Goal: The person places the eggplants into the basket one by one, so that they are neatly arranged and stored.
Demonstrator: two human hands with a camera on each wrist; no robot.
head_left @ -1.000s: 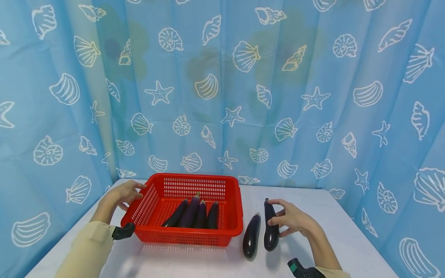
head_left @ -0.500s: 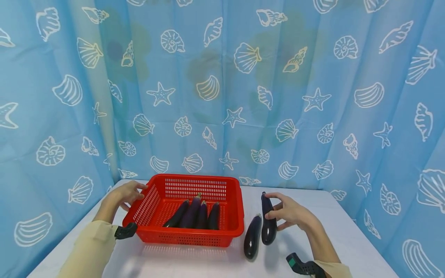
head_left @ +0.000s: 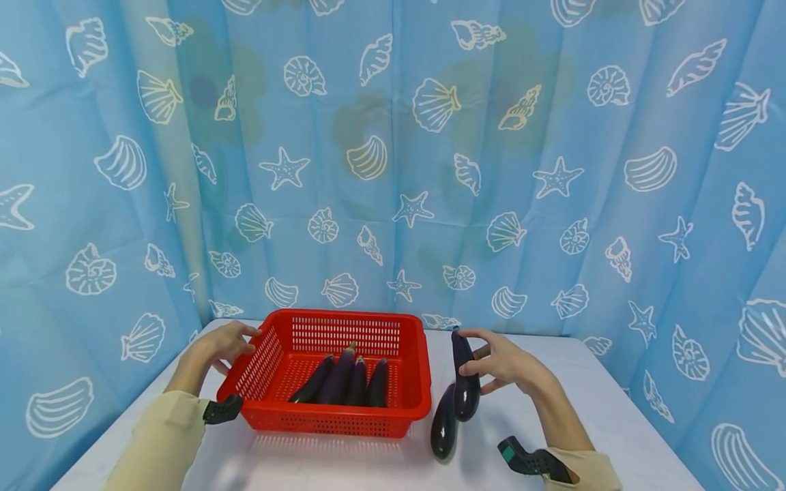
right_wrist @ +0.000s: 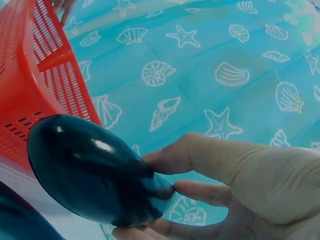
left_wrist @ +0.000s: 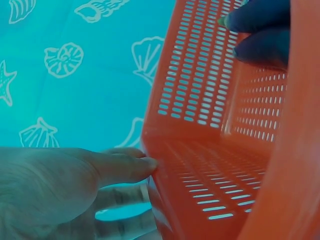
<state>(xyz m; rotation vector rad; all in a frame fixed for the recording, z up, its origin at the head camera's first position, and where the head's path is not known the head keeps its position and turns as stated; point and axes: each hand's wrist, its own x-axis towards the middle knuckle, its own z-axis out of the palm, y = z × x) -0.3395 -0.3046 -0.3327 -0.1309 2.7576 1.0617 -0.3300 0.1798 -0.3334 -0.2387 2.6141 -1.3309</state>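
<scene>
My right hand [head_left: 500, 361] holds a dark purple eggplant [head_left: 464, 392] by its upper part, thumb on one side and fingers on the other. The eggplant hangs over the table, its fat end down, overlapping a second eggplant [head_left: 443, 426] that lies on the cloth. In the right wrist view the held eggplant [right_wrist: 85, 165] shows its glossy round end toward the basket. My left hand [head_left: 224, 344] rests at the left rim of a red plastic basket [head_left: 334, 412]. The left wrist view shows the thumb against the rim, with the fingers [left_wrist: 125, 222] extended along the outside.
Several eggplants [head_left: 334, 382] lie side by side in the basket, stems toward the back. A white cloth [head_left: 552, 395] covers the table. Behind and at both sides hangs a blue curtain [head_left: 393, 239] with white shell and starfish prints.
My right hand has lifted the eggplant and carried it left and away from me, over the lying one. The left hand keeps its place at the basket.
</scene>
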